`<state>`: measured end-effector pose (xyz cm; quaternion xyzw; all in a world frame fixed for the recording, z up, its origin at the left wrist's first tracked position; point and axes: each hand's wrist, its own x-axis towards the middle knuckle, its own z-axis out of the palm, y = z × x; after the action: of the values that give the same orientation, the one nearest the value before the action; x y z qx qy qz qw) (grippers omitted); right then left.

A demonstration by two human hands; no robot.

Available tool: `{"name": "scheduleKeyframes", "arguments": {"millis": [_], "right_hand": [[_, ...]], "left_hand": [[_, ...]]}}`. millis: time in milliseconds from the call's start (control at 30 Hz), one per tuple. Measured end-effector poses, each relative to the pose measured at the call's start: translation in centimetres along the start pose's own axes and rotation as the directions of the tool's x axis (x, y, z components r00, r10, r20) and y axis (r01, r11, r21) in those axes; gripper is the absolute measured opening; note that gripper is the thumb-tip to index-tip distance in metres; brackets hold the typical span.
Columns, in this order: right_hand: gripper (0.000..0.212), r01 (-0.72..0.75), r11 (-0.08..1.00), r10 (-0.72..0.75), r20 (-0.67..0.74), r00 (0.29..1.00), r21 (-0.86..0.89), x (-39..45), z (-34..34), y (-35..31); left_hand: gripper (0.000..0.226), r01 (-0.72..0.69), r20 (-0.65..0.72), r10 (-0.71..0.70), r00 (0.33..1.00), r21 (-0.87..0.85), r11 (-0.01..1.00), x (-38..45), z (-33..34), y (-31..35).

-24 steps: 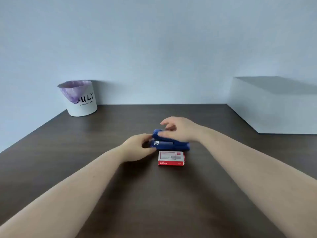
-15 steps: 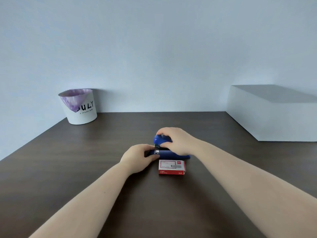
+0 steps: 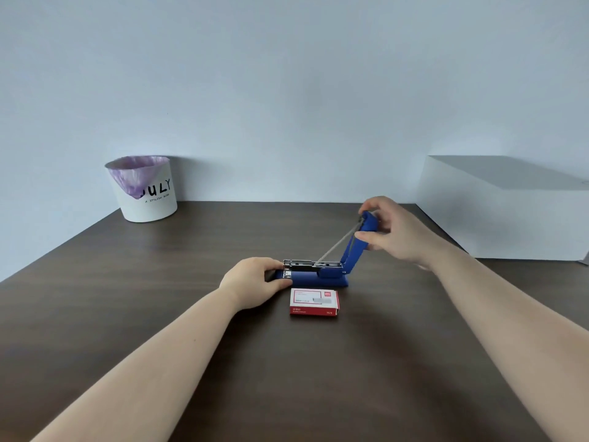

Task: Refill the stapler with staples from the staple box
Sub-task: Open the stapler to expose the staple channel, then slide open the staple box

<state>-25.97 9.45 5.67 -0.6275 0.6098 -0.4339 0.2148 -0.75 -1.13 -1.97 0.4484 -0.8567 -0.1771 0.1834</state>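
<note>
left hand (image 3: 255,282) grips stapler (image 3: 314,275) base on counter (image 3: 159,314), frame centre; right hand (image 3: 393,232) pinches raised lid; staple box (image 3: 314,302) closed just below.

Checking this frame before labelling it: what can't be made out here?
Head view only:
- Staples in the stapler channel: too small to tell.
- Staple box print: too small; contents hidden, box closed.
- Stapler's front end: covered by the left hand.
- Lid tip: wrapped by the right hand.

Head view, forward-down over desk (image 3: 159,314)
</note>
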Motion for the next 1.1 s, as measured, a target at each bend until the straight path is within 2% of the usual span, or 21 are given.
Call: {"name": "scheduleKeyframes", "arguments": {"millis": [200, 467, 533, 600, 633, 700, 767, 833, 900, 1033, 1100], "right_hand": [[0.018, -0.067, 0.963, 0.058, -0.039, 0.998, -0.263, -2.2, -2.0, 3.8], [0.017, -0.088, 0.941, 0.113, 0.059, 0.992, -0.327, -3.2, -0.3, 6.0], [0.022, -0.092, 0.948, 0.108, 0.035, 0.994, -0.306, -3.0, 0.1, 5.7], [0.029, -0.088, 0.949, 0.087, -0.017, 0.996, -0.302, -2.6, 0.5, 5.0], [0.028, -0.080, 0.951, 0.064, -0.063, 0.996, -0.300, -2.4, 0.8, 4.5], [0.017, -0.071, 0.966, 0.024, -0.187, 0.982, -0.250, -2.2, 1.6, 3.1], [0.013, -0.073, 0.985, 0.029, -0.265, 0.964, -0.157, -2.3, 2.6, 1.5], [0.016, -0.107, 0.985, 0.075, -0.225, 0.972, -0.133, -2.6, 3.9, 0.4], [0.018, -0.152, 0.979, 0.134, -0.131, 0.982, -0.135, -3.2, 5.3, 0.3], [0.022, -0.289, 0.957, 0.288, 0.042, 0.957, 0.017, -4.4, 6.7, 1.0], [0.022, -0.333, 0.929, 0.320, 0.099, 0.942, 0.162, -4.6, 6.4, 1.2]], "left_hand": [[0.039, 0.010, -0.015, -0.011, 1.000, -0.041, 0.999, -0.3, 0.2, -0.2], [0.048, -0.035, 0.032, 0.036, 0.999, -0.032, 0.999, -0.6, 0.1, -0.2], [0.056, -0.081, -0.019, 0.080, 0.997, -0.051, 0.995, -0.8, -0.3, 0.3], [0.044, -0.134, -0.145, 0.122, 0.982, -0.071, 0.988, -1.2, -1.2, 1.3], [0.036, -0.150, -0.162, 0.134, 0.978, -0.089, 0.985, -1.4, -1.7, 1.9], [0.034, -0.164, -0.044, 0.161, 0.986, -0.091, 0.982, -1.9, -2.5, 3.2], [0.045, -0.208, 0.119, 0.207, 0.971, 0.000, 0.978, -2.4, -2.4, 4.2], [0.060, -0.261, 0.220, 0.232, 0.947, 0.114, 0.958, -2.6, -1.8, 4.7], [0.059, -0.280, 0.239, 0.241, 0.941, 0.148, 0.949, -2.5, -1.0, 4.8], [0.042, -0.270, 0.108, 0.269, 0.957, -0.008, 0.963, -2.1, -0.4, 4.9], [0.039, -0.260, 0.054, 0.265, 0.963, -0.083, 0.962, -1.6, -0.4, 4.8]]}}
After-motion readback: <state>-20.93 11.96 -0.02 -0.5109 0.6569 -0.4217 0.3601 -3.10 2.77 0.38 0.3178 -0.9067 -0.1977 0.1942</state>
